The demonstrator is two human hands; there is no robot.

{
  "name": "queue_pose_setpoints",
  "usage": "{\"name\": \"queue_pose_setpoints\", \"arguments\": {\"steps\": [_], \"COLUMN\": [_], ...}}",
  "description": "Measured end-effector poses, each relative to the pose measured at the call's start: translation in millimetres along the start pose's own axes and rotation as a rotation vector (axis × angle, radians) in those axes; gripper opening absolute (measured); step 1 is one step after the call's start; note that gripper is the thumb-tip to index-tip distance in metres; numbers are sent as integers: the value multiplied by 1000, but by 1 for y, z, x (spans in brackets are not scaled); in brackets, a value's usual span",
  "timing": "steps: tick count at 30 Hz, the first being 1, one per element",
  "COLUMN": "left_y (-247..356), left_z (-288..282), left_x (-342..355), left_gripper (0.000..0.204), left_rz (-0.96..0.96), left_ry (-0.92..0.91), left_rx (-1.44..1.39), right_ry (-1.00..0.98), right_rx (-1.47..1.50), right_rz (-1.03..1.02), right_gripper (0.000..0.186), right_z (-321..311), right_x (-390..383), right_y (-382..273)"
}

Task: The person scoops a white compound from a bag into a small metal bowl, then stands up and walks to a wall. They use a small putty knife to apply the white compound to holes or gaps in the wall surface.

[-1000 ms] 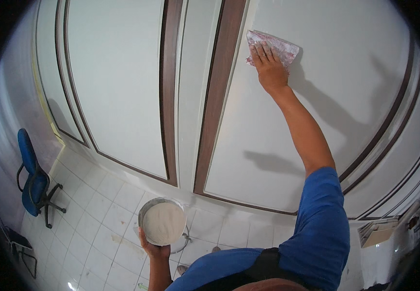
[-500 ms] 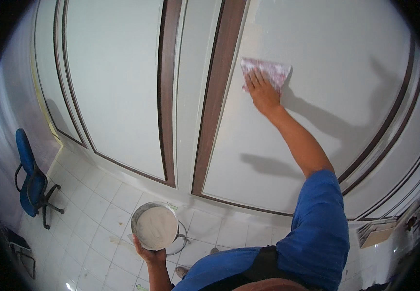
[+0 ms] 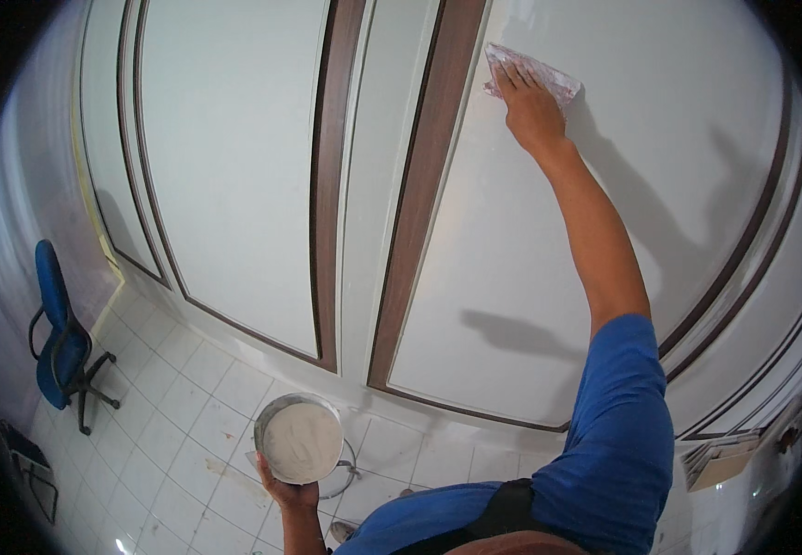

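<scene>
My right hand lies with its fingers stretched over a red-and-white mottled sheet, holding it against the white wall panel. Whether the sheet is cloth or paper I cannot tell. It sits near the panel's brown wooden trim, high up at arm's length. Low on the left, my left hand grips a round metal bowl by its near side. Off-white paste or powder fills much of the bowl, with swirl marks on its surface.
A blue office chair on castors stands at the left on the white tiled floor. Behind the bowl shows part of a round metal frame. Several flat boards lean at the lower right.
My right hand has slid the sheet upward and slightly right along the panel, and the arm is stretched further. My left hand still holds the bowl in nearly the same place.
</scene>
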State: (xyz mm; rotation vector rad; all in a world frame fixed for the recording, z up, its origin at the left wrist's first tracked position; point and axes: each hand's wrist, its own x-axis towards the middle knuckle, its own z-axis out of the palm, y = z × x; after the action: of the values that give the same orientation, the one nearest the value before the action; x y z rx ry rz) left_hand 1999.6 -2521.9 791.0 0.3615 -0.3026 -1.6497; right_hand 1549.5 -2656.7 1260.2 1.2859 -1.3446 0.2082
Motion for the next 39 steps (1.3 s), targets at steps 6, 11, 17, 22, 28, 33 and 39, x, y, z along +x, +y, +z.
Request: {"name": "queue_pose_setpoints", "arguments": {"steps": [6,11,17,22,28,33,39], "left_y": [0,-2,1,6,9,11,21], "left_z": [4,5,-5,-4,4,0,1], "left_x": [-3,0,3,2,0,-1,-4], "left_gripper": [69,68,66,64,61,62,61], "left_rz": [6,29,25,44,17,18,21], "left_ry": [42,104,28,9,44,147,179], "left_rx": [23,41,33,25,15,79,148], "right_ry": [-58,-156,-235,-294,-322,-312,-387], "right_rx": [45,101,132,108,128,143,198], "right_rz": [13,19,-92,-109,-127,-102,-79], "right_gripper": [58,59,50,50,51,53,57], "right_z": [16,20,23,35,61,95,123], "right_x": [6,-17,-79,-121,-159,-209,-270], "right_y": [4,-1,-38,-71,-95,-129,-171]}}
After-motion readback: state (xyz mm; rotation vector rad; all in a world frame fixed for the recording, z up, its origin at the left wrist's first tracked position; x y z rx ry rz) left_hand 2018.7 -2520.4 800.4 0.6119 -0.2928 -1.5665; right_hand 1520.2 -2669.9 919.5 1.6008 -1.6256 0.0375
